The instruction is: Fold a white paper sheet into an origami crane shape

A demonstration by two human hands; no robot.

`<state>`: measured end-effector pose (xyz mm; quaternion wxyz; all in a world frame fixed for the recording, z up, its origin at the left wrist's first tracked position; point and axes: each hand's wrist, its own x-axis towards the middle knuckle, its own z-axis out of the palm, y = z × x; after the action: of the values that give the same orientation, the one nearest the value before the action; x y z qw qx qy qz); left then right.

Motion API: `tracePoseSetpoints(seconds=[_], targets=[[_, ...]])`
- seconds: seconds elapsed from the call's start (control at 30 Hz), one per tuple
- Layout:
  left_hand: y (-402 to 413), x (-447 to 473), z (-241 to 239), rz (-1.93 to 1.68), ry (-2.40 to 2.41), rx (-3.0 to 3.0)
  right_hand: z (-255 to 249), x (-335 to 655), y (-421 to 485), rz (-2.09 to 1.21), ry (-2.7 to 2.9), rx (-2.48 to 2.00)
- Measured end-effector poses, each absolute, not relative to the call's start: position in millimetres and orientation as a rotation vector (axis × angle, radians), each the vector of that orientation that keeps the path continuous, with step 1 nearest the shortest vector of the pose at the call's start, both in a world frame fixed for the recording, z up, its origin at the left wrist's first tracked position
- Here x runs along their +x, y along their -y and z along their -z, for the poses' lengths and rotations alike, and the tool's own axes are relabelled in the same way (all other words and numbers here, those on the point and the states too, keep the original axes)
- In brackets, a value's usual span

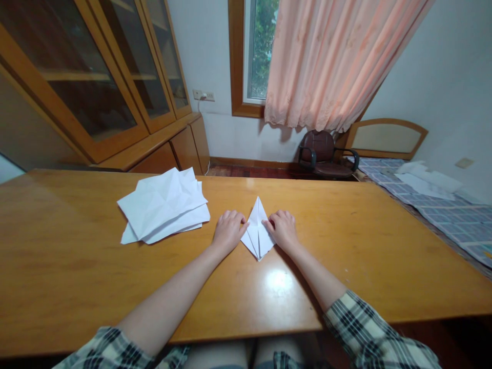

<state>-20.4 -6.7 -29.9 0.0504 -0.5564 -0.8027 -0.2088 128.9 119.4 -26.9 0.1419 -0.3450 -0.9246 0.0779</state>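
A small white folded paper [257, 230], kite-shaped with a point toward the window, lies on the wooden table [77, 256]. My left hand [228, 230] rests curled at its left edge, fingertips pinched on the paper. On the other side my right hand [283, 228] mirrors this, its fingers curled and pressing the right edge. Both hands keep the paper flat against the table.
A loose stack of creased white paper sheets [163, 207] lies left of my hands. Glass-door wooden cabinets [115, 87] stand at the left. Beyond the table are a dark office chair [325, 154], a pink curtain [330, 61] and a bed [442, 205] at the right.
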Motion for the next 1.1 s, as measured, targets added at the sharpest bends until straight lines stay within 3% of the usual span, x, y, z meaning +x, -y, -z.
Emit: tracePoseSetpoints(seconds=[1.1], targets=[[2.3,-27.7,41.5,0.679,2.285,-2.102,26.4,137.9,-124.2,-0.243,2.735,-0.745]])
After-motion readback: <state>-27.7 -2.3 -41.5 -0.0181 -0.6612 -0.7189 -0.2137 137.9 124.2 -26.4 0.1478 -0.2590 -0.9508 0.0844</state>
